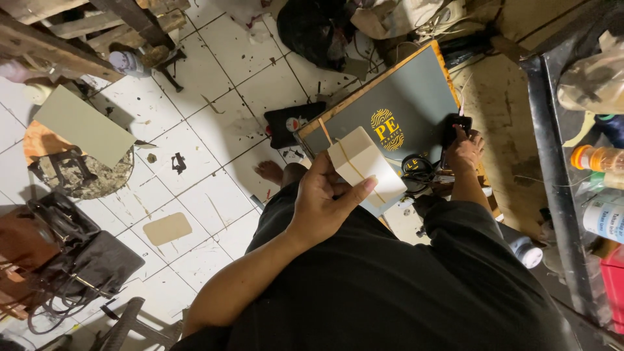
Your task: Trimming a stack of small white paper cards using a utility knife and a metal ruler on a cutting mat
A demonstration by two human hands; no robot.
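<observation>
A seated person's left hand (322, 208) has its grip closed around a pale card block (361, 166), above a grey board (396, 104). The right hand (465, 151) presses fingertips on a small black device (455, 127) at the board's edge, grasping nothing; a firm thumb should steady the block.

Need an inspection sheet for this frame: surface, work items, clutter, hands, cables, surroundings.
Surface: white tiled floor, stained and littered with scraps.
Job's things: pale card stack bound with a band; grey board with a gold emblem; small black device.
Clutter: cardboard scrap, grey-green sheet, black bag.
Hands: left hand has its grip on the card stack; right hand touches the black device.
Cables: black coil beside the board.
Surroundings: wooden planks, bottles on a rack.
</observation>
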